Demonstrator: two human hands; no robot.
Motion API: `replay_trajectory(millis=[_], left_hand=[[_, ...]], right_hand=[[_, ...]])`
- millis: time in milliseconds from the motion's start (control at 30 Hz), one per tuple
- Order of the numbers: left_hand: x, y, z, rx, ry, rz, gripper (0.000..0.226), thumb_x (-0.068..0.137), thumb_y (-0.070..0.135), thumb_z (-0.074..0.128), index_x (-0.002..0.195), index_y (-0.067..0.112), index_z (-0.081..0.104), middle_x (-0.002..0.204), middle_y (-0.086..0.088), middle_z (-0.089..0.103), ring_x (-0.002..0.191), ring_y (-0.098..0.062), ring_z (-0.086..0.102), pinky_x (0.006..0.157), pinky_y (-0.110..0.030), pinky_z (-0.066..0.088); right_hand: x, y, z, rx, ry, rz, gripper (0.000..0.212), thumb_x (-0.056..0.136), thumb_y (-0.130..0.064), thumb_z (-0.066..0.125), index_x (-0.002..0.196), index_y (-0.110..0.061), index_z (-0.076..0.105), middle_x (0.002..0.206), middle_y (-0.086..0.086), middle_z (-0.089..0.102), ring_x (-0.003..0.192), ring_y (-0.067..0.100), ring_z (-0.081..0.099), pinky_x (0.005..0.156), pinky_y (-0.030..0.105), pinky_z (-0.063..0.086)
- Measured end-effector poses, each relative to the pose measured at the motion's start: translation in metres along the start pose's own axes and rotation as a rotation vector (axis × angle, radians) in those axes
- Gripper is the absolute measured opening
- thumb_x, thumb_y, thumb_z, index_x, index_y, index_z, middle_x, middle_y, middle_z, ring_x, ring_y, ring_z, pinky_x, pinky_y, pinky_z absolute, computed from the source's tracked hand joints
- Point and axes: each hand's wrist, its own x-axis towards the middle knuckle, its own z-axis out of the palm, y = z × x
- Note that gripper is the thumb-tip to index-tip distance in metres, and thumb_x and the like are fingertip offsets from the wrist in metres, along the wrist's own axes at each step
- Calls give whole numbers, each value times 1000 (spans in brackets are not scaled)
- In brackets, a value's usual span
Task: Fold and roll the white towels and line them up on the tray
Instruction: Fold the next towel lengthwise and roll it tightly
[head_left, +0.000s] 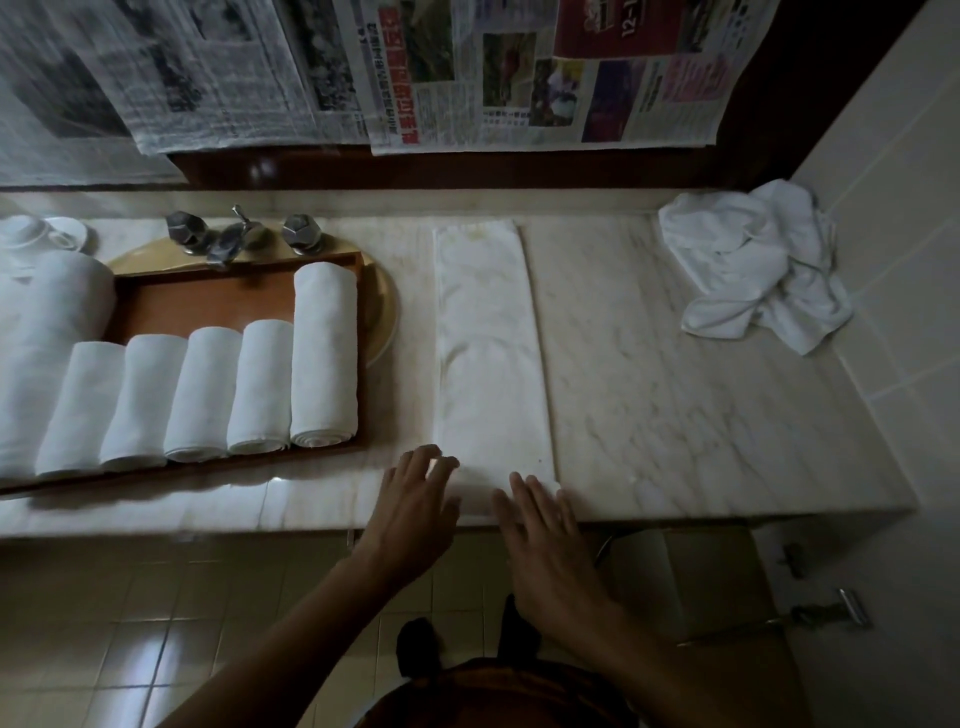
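Left hand (415, 501) and right hand (545, 540) (grips flat, fingers apart) touch folded towel (488, 353).

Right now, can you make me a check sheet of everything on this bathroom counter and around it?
Surface: marble counter, pale and veined.
Job's things: folded towel lies as a long flat strip; rolled towels sit side by side on the wooden tray; crumpled towels are heaped in the far right corner.
Clutter: white cups beside the tap.
Grips: left hand and right hand are flat, fingers straight, at the strip's near end.
Cables: nothing seen.
Surroundings: newspapers hang on the wall behind; tiled floor below.
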Motion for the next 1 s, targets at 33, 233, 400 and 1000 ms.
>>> replay_trajectory(millis=[33, 233, 400, 1000], left_hand=[[-8, 6, 5, 41, 17, 31, 53, 97, 33, 63, 146, 17, 51, 153, -8, 46, 140, -28, 44, 113, -46, 42], [-23, 12, 42, 283, -86, 139, 87, 85, 27, 67, 161, 10, 30, 169, -15, 19, 157, -34, 17, 123, -54, 20], [8, 8, 31, 215, -172, 98, 77, 105, 37, 46, 165, 14, 4, 172, -8, -6, 159, -27, -6, 129, -51, 10], [-21, -18, 26, -36, -170, 199, 50, 102, 40, 56, 145, 19, 40, 151, 0, 48, 136, -13, 49, 111, -37, 45]], right_hand=[[0, -1, -3, 15, -36, 2, 98, 98, -12, 55, 157, -19, -23, 159, 10, -36, 149, 32, -31, 125, 54, -12], [19, 8, 19, 55, 181, 5, 102, 75, -4, 75, 161, -17, 21, 168, 14, 22, 156, 35, 15, 120, 53, 11], [52, 24, 8, 3, 177, -20, 79, 93, -14, 58, 162, -12, 20, 170, 14, 9, 158, 32, 4, 126, 51, 3], [23, 47, -1, 85, 77, -205, 69, 94, -1, 58, 157, -16, 36, 146, 3, 43, 127, 25, 48, 100, 35, 45]])
